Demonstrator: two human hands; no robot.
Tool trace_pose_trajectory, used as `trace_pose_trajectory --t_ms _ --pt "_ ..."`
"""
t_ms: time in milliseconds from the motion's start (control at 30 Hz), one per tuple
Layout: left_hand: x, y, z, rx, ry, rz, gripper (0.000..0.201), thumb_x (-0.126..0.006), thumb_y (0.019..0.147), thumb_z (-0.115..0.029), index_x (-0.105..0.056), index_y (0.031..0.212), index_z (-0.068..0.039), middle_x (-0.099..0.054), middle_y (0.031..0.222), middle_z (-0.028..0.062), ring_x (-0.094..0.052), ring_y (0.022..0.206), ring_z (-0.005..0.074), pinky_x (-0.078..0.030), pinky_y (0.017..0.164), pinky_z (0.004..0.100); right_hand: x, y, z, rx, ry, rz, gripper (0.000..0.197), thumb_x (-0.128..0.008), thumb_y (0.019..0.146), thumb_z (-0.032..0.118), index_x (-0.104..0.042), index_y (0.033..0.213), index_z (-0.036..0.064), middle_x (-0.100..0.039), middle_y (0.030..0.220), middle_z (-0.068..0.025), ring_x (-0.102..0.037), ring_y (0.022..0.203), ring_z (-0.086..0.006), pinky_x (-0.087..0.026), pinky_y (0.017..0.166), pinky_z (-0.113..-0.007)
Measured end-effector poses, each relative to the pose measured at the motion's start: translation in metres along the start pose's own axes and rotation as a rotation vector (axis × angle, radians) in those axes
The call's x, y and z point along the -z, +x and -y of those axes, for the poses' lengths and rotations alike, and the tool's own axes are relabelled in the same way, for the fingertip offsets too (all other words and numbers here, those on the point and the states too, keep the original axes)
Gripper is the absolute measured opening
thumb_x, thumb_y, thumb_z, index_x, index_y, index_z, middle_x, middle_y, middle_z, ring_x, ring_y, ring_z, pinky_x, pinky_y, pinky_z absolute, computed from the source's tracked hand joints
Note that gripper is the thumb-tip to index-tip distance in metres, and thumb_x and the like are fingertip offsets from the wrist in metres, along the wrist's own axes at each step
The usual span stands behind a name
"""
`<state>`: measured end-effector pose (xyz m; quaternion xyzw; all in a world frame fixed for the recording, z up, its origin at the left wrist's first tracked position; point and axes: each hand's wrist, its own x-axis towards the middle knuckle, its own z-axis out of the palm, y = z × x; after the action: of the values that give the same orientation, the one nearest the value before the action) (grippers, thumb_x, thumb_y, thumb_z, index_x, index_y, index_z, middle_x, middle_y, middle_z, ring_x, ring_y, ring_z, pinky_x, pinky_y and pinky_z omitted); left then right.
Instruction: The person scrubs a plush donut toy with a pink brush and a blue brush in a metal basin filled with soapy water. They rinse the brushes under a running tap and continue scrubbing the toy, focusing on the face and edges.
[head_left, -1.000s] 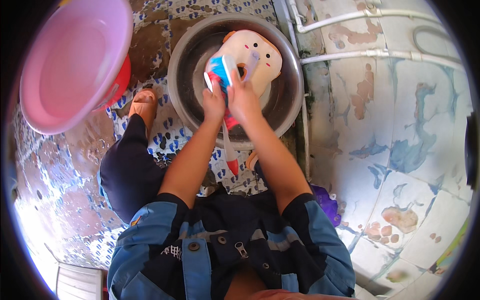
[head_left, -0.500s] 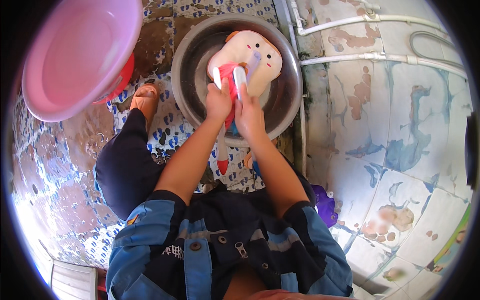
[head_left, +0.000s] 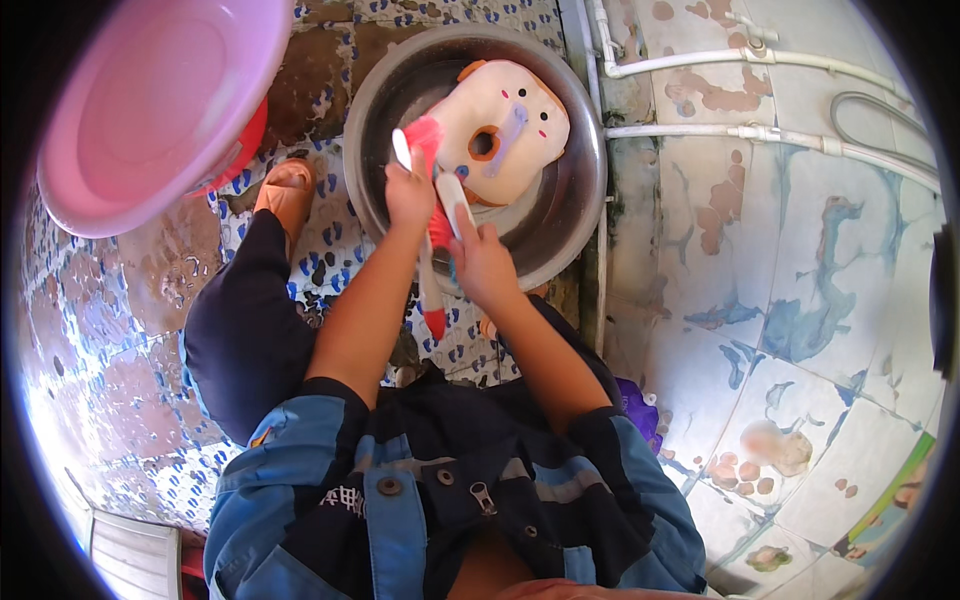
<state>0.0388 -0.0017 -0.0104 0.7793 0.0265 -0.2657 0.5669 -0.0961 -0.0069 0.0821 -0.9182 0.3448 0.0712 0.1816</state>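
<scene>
A wide metal basin [head_left: 372, 205] holds a cream plush cushion [head_left: 490, 105] with a small face, orange edging and an orange-ringed hole. Over the basin's near-left part, my left hand [head_left: 410, 195] is closed around a white scrubbing brush [head_left: 402, 150] with pink bristles. A white handle with a red end [head_left: 434, 322] slants down below that hand, past the rim. My right hand [head_left: 485, 265] grips a second white brush [head_left: 455, 202], beside the cushion's near-left edge. Pink bristles show between the two hands; a bit of blue near my right fingers is unclear.
A large pink tub [head_left: 160, 110] stands at the upper left, with a red container [head_left: 243, 155] partly hidden behind it. White pipes [head_left: 740, 132] run along the stained tiled wall on the right. My orange slipper [head_left: 288, 195] rests on wet patterned tiles left of the basin.
Both hands have drawn back from the cushion, the left one shifting left and the right one nearer to me. The two brushes have spread apart, uncovering the cushion's hole.
</scene>
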Motion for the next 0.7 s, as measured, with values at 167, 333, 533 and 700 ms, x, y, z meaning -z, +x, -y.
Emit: trace_pose_trajectory --t_ms 167,333,533,700 --pt "0.002 -0.004 -0.024 -0.039 0.064 0.094 0.056 -0.046 0.091 -0.048 -0.049 0.089 0.008 -0.06 0.083 0.0303 -0.059 0.082 0.0449 -0.046 0.071 0.0477 -0.018 -0.02 -0.019 -0.06 0.146 -0.192 0.05 -0.054 0.087 0.016 -0.04 0.135 0.0115 -0.052 0.089 -0.0232 -0.055 0.076 -0.0432 -0.046 0.072 -0.047" --pt "-0.013 -0.051 -0.025 -0.176 -0.008 0.214 0.048 -0.044 0.093 -0.042 -0.047 0.093 0.006 -0.059 0.085 0.0323 -0.059 0.083 0.0457 -0.045 0.071 0.0488 0.029 0.041 -0.009 -0.09 0.094 -0.296 0.051 -0.052 0.088 0.02 -0.037 0.135 0.0096 -0.051 0.092 -0.0252 -0.056 0.077 -0.0432 -0.047 0.069 -0.049" --pt "-0.024 -0.055 -0.011 -0.144 -0.028 0.271 0.05 -0.045 0.092 -0.045 -0.048 0.091 0.005 -0.059 0.083 0.0309 -0.059 0.082 0.0451 -0.045 0.07 0.0483 0.06 0.087 -0.005 -0.064 -0.043 -0.293 0.051 -0.05 0.088 0.023 -0.037 0.136 0.0108 -0.052 0.094 -0.0257 -0.057 0.081 -0.0419 -0.047 0.07 -0.048" --pt "0.0 -0.031 -0.026 0.042 -0.021 0.168 0.061 -0.042 0.091 -0.052 -0.052 0.092 0.009 -0.059 0.089 0.0334 -0.06 0.089 0.0436 -0.045 0.075 0.0458 0.023 0.043 0.011 0.03 -0.028 -0.115 0.054 -0.051 0.087 0.021 -0.034 0.137 0.0108 -0.048 0.106 -0.0277 -0.058 0.081 -0.0423 -0.05 0.066 -0.047"
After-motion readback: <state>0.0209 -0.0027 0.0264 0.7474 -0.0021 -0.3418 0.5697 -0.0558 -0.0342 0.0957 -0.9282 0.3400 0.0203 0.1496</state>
